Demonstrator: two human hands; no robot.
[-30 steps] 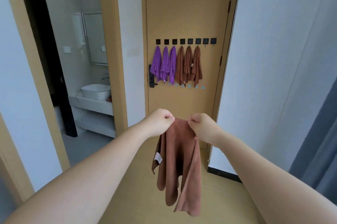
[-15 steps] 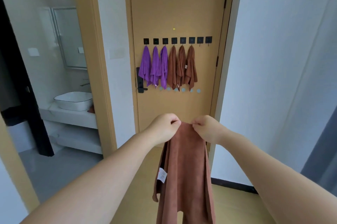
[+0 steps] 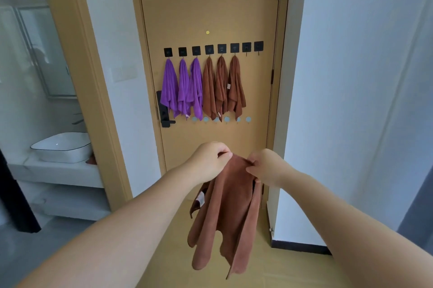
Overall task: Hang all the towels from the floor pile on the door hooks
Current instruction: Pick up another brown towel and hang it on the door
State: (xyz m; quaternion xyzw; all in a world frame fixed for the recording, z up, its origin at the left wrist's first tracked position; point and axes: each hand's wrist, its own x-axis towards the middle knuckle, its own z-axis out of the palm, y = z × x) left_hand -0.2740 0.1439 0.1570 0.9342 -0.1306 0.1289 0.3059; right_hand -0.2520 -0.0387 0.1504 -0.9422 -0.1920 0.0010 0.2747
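I am holding a soft brown microfibre towel [image 3: 225, 212] out in front of me, below the row of square black hooks [image 3: 213, 49] on the tan wooden door [image 3: 210, 1]. My left hand [image 3: 208, 162] has its grip clenched on the towel's upper edge, and my right hand [image 3: 266, 166] pinches the same edge just beside it, so the cloth bunches between them and hangs free with its white tag toward the left side. Counting along the hooks, the first three from the left end carry purple towels [image 3: 182, 88] and the next three carry brown towels [image 3: 223, 87]; the two bare hooks [image 3: 252, 46] sit at the right end of the row. I judge six are done and this is the seventh on its way. The risk I see is the bunched edge: if I offer a thick wad to the small hook, it may only perch on the tip and slide off once I let go. Reaching for the row could also brush the nearest hung brown towel and knock it loose. I cannot see any hanging loop on this cloth.
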